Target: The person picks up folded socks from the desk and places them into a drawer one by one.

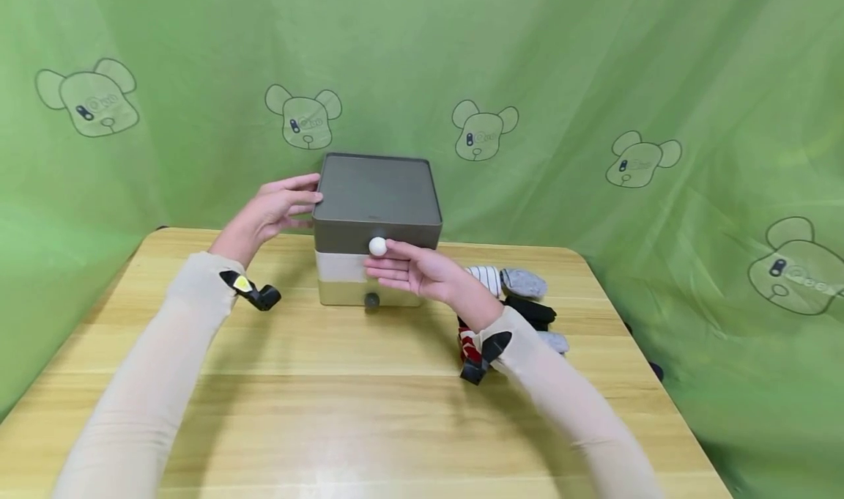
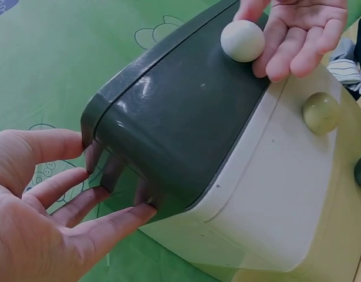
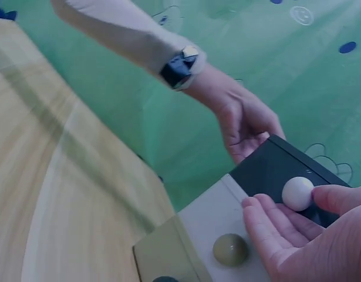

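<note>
A three-tier drawer box (image 1: 382,187) stands on the table, dark grey on top, white in the middle and beige below. My left hand (image 1: 280,207) touches the left side of the top tier with outstretched fingertips, as the left wrist view shows. At the front, my right hand (image 1: 422,270) pinches the round white knob (image 1: 378,246) of the top drawer between thumb and index finger. Its other fingers lie extended below the knob. The beige knob (image 3: 230,250) of the white drawer and the dark knob (image 1: 372,301) of the lowest drawer are untouched. All the drawers look closed.
Several rolled socks lie right of the box, partly behind my right wrist: a striped pair (image 1: 486,278), a grey pair (image 1: 524,283), a black pair (image 1: 530,311) and a red-patterned one (image 1: 468,346). A green curtain (image 1: 560,67) hangs behind the wooden table (image 1: 343,411).
</note>
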{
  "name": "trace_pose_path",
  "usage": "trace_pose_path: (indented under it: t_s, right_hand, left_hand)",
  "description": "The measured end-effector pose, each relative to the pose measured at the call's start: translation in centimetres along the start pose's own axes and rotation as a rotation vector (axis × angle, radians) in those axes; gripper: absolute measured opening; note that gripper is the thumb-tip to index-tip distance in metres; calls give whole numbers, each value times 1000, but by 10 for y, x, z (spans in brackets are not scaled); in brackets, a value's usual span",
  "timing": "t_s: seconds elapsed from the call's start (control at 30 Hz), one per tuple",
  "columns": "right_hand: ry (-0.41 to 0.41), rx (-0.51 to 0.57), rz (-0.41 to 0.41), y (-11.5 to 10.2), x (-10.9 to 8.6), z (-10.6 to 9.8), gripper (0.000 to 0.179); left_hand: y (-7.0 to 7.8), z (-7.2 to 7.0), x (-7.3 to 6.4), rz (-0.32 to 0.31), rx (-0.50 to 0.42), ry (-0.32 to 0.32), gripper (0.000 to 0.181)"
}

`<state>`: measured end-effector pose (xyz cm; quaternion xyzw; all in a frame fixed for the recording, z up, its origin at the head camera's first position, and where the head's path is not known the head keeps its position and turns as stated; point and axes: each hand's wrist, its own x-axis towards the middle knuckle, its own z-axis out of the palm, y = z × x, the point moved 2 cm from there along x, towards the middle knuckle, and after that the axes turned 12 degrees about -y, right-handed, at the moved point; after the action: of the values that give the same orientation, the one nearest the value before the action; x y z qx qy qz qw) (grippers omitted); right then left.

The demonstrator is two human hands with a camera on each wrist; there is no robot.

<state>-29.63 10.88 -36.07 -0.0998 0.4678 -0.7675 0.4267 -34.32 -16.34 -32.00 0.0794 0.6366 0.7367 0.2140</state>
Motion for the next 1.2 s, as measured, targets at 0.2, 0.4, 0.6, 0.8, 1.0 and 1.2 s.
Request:
trace_pose_path:
  t_s: [0.2,0.4,0.6,0.8,1.0,1.2]
  right_hand:
    - [28,-11,-11,0,0,-1,25]
    - [29,-27,-24,1,-1,0,24]
    - [30,-93,-38,7,-9,2,34]
    - [41,-141,-37,18,-22,10,40]
    - [41,-200,-27,29,-39,20,43]
    - [51,-246,-29,43,-58,31,46]
  left_hand:
    - [2,0,0,-26,15,-30,67]
    - [4,-1,-1,-24,15,-35,67]
    - [3,-2,-4,-27,71,-33,67]
    - [5,-1,-6,-30,91,-46,67]
    - [7,-1,-6,-42,76,-46,67]
    - [6,-3,-4,-36,46,-78,68]
